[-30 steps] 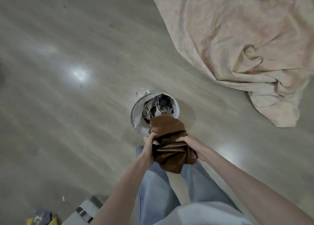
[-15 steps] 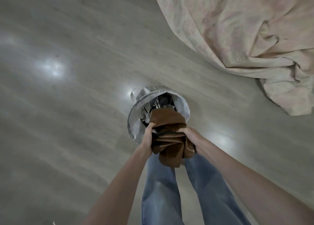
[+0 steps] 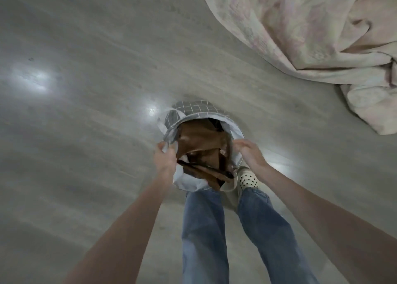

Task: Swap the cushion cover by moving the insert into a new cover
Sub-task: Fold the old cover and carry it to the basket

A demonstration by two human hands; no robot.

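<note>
A: Starting at the left, what is there?

B: Bare grey floor (image 3: 81, 116) with two bright patches of reflected light. Then the person's left hand (image 3: 164, 161), which pinches the near-left rim of a soft fabric basket (image 3: 189, 109), grey with a white grid outside and a pale lining inside.

A: And the cover itself?

B: The brown cushion cover (image 3: 203, 148) sits crumpled in the mouth of the basket, between the two hands. Most of it is inside the rim, and one dark-edged fold spills over the near edge toward the person's legs. Whether the left hand's fingers also touch the cover cannot be told.

A: The other hand?

B: The right hand (image 3: 249, 152) is at the right rim of the basket, fingers loosely extended toward the brown cloth. The view does not settle whether it grips anything.

A: What lies below and to the right?

B: Blue jeans (image 3: 204, 230) run down the middle, and a pale dotted shoe (image 3: 248, 181) shows just beside the basket. At the far upper right a rumpled pinkish sheet (image 3: 322, 36) lies on the floor, well apart from the basket.
</note>
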